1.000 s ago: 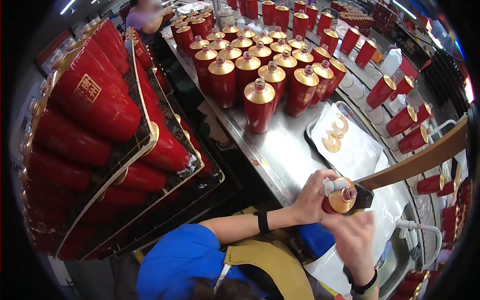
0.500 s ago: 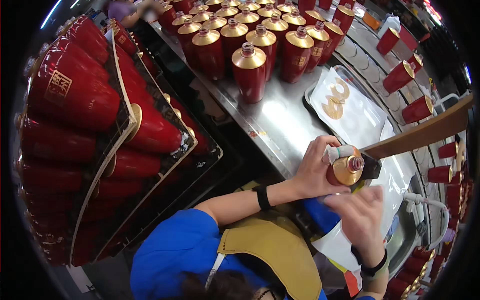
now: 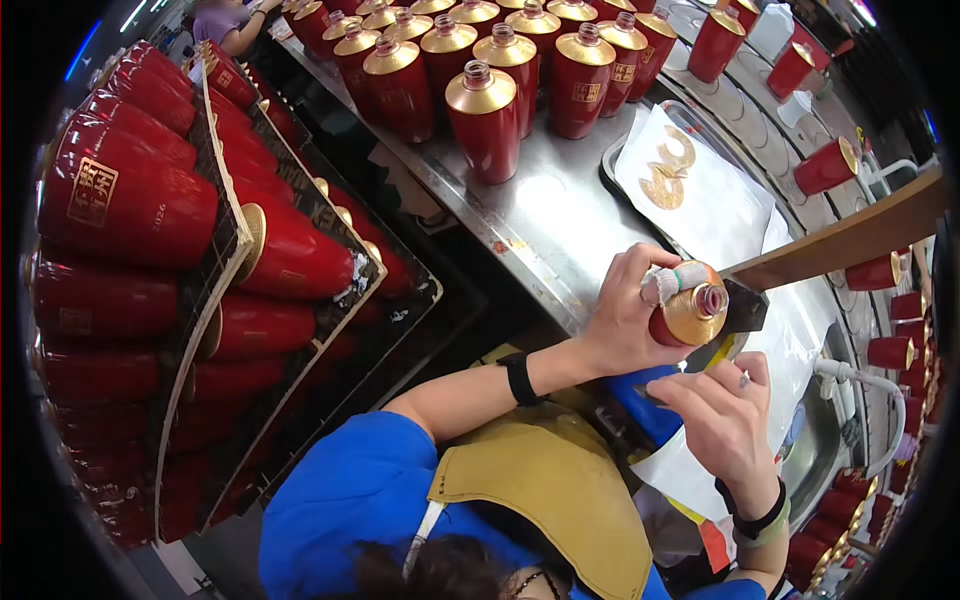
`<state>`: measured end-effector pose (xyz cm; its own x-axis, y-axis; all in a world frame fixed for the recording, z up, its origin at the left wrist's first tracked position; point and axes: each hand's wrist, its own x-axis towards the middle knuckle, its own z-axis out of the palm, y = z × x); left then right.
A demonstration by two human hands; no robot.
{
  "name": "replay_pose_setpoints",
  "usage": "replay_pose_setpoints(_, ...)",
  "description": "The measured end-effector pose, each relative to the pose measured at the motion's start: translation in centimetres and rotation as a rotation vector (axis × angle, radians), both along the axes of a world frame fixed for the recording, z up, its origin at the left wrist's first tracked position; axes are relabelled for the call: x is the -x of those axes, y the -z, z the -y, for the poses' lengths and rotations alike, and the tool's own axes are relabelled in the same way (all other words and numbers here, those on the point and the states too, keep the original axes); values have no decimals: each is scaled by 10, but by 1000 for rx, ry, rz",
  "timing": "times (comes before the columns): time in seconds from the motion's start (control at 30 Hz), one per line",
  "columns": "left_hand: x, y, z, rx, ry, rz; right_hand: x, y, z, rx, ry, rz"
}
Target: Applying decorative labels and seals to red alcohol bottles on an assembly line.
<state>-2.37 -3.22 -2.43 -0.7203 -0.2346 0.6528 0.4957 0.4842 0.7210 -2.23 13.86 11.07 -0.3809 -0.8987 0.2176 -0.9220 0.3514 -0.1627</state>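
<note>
- Stacked red bottles [image 3: 140, 200] fill the left side on dark boards [image 3: 200, 262], likely layered this way to save floor space
- Standing bottles [image 3: 483, 125], gold-shouldered and uncapped, crowd the metal table [image 3: 520, 225], probably grouped upright so each lies within easy reach
- The left hand [image 3: 625, 315], one finger wrapped in white, curls firmly round the held bottle [image 3: 692, 322], whose bare neck points up toward the person, apparently leaving its near side accessible
- Gold pieces [image 3: 681, 155] lie flat on a white sheet [image 3: 725, 212] in a tray, perhaps to keep them easy to lift
- The right hand [image 3: 715, 410] hangs just below the bottle, apart from it, fingers half bent; whether it grips anything small cannot be told
- A wooden bar [image 3: 850, 235] ends in a dark block [image 3: 745, 308] beside the bottle, possibly as a support; contact is unclear
</note>
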Motion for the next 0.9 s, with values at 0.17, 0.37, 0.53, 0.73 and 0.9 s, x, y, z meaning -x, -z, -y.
replay_pose_setpoints(0.17,-2,-3,13,-113,268,11,17,-5,4,260,129,-306)
replay_pose_setpoints(0.37,3,10,-9,-219,129,87,18,-5,-3,287,139,-276)
replay_pose_setpoints(0.53,5,5,16,-146,320,46,16,6,-10,177,-41,-23)
replay_pose_setpoints(0.73,5,0,7,-146,218,26,31,14,-20,320,24,-101)
replay_pose_setpoints(0.9,10,1,19,-203,517,24,40,-3,-20,294,-20,-60)
